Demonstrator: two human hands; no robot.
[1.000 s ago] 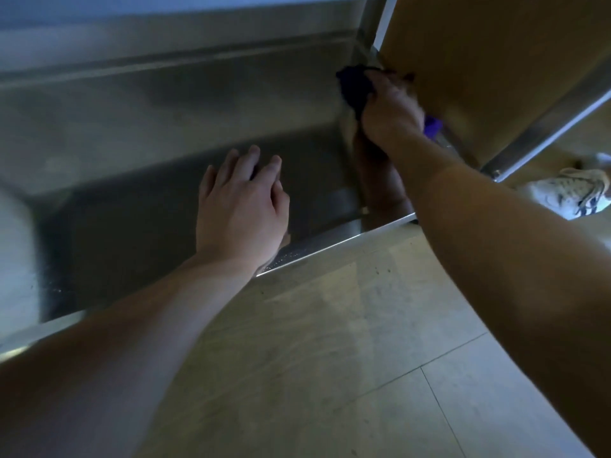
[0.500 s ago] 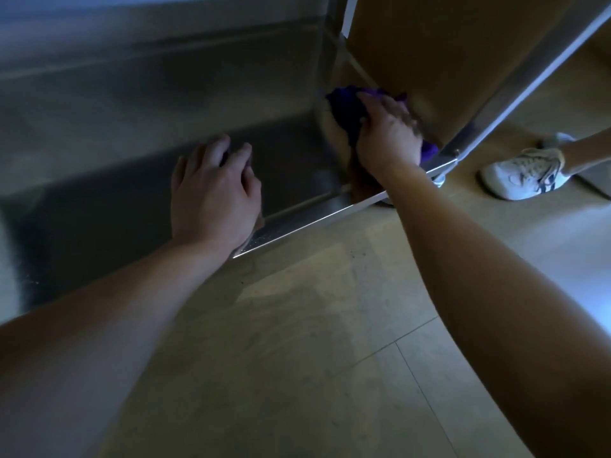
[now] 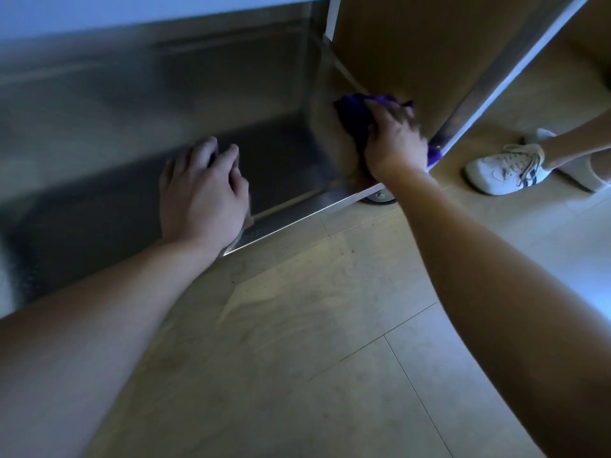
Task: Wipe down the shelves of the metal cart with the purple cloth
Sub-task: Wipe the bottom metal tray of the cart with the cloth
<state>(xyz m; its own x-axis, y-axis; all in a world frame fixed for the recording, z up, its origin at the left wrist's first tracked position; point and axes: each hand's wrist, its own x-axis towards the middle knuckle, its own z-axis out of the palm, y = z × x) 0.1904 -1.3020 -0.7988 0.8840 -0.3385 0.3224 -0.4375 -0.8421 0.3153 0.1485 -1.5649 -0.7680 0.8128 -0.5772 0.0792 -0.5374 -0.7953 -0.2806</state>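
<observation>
The bottom shelf of the metal cart [image 3: 284, 209] fills the upper left, a shallow steel tray seen from above. My right hand [image 3: 395, 140] holds the bunched purple cloth [image 3: 353, 114] against the shelf's raised right-hand rim, near the front right corner post [image 3: 489, 84]. A bit of cloth pokes out below my wrist by the post. My left hand [image 3: 203, 196] rests on the shelf's front rim with its fingers loosely bent over the edge, holding nothing.
A cart wheel [image 3: 380, 196] shows under the front right corner. Another person's foot in a white sneaker [image 3: 506, 170] stands on the pale wood-look floor [image 3: 330, 325] just right of the cart. An upper shelf edge crosses the top of the view.
My right hand has drawn the cloth along the right rim from the far corner toward the front corner. My left hand has stayed on the front rim while the view shifted.
</observation>
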